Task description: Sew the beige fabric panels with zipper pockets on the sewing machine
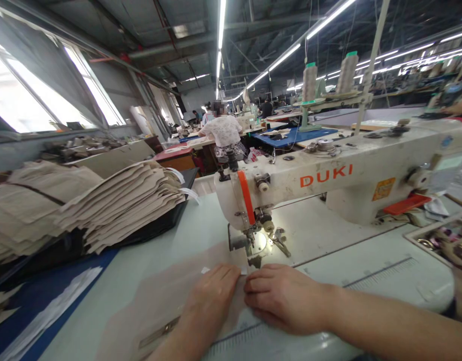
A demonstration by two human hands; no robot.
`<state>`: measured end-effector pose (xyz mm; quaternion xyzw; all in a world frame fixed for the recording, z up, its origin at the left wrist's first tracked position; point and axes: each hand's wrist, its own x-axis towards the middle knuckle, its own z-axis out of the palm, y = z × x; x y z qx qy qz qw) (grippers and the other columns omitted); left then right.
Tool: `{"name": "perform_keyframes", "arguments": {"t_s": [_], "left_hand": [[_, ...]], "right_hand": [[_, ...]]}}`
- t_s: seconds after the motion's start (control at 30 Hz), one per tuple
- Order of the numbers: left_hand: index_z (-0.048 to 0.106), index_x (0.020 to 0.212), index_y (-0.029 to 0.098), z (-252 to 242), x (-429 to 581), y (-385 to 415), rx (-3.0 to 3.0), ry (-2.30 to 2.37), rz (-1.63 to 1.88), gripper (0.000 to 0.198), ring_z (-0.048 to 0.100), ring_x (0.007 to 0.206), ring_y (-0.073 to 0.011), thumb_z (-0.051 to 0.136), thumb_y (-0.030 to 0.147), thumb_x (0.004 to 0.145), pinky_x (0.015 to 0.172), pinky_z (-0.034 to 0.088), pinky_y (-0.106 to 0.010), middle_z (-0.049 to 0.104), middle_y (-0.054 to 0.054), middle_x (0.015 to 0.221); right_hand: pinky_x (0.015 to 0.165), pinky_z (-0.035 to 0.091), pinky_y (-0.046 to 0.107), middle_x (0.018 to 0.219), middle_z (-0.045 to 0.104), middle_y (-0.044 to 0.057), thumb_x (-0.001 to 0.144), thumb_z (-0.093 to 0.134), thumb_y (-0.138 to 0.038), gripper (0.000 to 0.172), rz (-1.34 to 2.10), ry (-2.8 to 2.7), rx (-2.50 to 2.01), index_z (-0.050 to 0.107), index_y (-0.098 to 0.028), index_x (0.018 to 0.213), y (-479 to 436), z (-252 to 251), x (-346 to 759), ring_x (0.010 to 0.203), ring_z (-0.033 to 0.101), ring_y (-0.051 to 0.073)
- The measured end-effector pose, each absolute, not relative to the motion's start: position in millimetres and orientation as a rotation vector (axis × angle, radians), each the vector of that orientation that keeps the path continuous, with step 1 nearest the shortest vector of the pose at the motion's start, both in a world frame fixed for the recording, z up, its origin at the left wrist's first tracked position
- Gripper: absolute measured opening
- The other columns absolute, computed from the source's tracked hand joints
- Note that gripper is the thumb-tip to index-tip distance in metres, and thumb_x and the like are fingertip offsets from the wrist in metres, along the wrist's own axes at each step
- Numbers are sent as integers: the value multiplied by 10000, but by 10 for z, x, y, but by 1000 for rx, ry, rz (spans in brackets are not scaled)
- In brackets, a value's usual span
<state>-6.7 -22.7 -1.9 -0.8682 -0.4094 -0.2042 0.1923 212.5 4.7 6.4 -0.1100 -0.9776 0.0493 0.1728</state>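
My left hand [216, 293] lies just in front of the sewing machine [283, 185], its fingers bent and close together on a thin pale piece of cloth [236, 260]. My right hand [279, 296] is beside it, fingers curled in and the tips almost meeting the left ones at the near edge of the cloth. The cloth's far end reaches toward the presser foot [251, 238]; much of it is hidden under my fingers. Near my left wrist lies a narrow metal tool [159, 333], partly covered. What is pinched between the fingertips is blurred.
Stacked beige fabric pieces [133, 200] stand on the left, above a blue cloth [76, 296] with white strips. A metal guide [279, 243] sits right of the needle. On the right is a tray of small parts [445, 240]. Thread cones [309, 82] rise behind; a person [224, 131] sits ahead.
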Motion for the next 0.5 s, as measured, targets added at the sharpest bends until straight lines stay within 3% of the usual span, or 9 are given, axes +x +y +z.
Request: {"name": "perform_keyframes", "arguments": {"t_s": [0.17,0.33,0.5], "left_hand": [[645,863,149,17,24,-179,-2366,-1097,-580,325,682,876,-225,373,-26,888,801,596,-359,713,-79,907],[627,820,173,-57,-9,-135,-2461,-1188,-545,313,661,745,-207,388,-15,893,683,597,-342,681,-46,805],[630,854,194,-52,-64,-135,-2559,-1156,-571,282,654,762,-180,418,18,914,716,580,-301,680,-31,831]], "right_hand": [[830,437,324,999,714,60,977,512,-224,169,121,-2797,-315,662,-147,991,39,89,2122,1004,605,203],[818,418,328,986,711,39,985,501,-234,179,117,-2821,-322,661,-156,964,39,101,2137,991,599,194],[820,410,323,992,709,37,969,519,-229,153,122,-2832,-346,656,-163,960,49,98,2139,983,597,188]]}}
